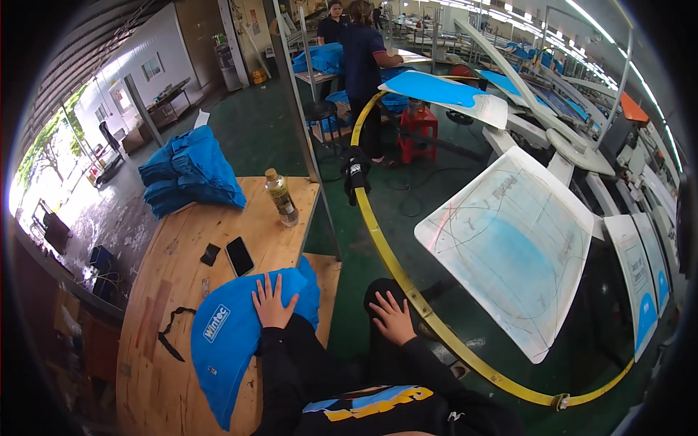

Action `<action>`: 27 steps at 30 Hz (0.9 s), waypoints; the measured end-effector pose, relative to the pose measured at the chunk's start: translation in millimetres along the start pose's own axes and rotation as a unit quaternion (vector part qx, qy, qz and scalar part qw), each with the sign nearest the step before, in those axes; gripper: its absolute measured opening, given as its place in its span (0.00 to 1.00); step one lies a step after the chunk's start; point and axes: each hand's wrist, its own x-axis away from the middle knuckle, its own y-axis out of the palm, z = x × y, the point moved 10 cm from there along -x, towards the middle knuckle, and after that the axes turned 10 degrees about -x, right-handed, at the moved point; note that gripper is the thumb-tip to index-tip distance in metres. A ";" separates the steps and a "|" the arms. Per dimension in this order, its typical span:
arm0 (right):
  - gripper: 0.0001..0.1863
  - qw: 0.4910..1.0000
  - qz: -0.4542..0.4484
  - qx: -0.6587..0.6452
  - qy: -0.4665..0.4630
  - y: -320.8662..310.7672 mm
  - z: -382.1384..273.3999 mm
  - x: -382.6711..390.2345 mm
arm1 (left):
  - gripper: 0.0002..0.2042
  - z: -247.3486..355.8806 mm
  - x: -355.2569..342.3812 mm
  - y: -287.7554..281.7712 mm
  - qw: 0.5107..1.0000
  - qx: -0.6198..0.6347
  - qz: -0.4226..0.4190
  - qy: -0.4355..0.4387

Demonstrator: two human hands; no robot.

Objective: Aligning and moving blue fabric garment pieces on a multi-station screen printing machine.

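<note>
Spreading wide, the left grip [274, 300] rests on blue fabric [242, 327]; the right grip [393, 320], also wide, on a dark-clad knee [379, 288].

The left hand [273, 301] lies spread on blue cloth [231, 349] on the table [167, 265], near a phone [239, 256]; the right hand [393, 320] rests on what seems a knee [378, 287]

We have one fabric panel [243, 330], bright blue with white print; a fabric stack [190, 173], similar blue; one worktop [169, 269], light brown with darker streaks; one phone [240, 256], black; one curved rail [414, 299], yellow; the nearest board [512, 254], off-white, blue-tinted at centre, dark-lined; one stool [419, 123], red; the floor [243, 123], dark green; our sleeves [278, 356], black.
</note>
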 end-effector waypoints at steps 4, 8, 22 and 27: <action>0.20 0.999 -0.004 -0.011 0.033 -0.6 14.9 -0.2 | 0.38 16.1 -3.8 -2.4 1.000 0.008 -0.007 0.004; 0.20 0.999 -0.006 -0.011 0.030 -2.0 13.8 -2.3 | 0.40 16.5 -2.0 -1.7 1.000 0.000 -0.018 0.000; 0.18 0.999 0.012 -0.033 0.028 -4.5 14.5 -2.0 | 0.40 16.2 -1.6 -3.5 1.000 0.006 -0.015 0.005; 0.15 0.991 0.001 -0.132 0.035 -13.8 24.4 1.9 | 0.39 39.4 -0.1 -36.7 0.998 -0.011 0.022 0.066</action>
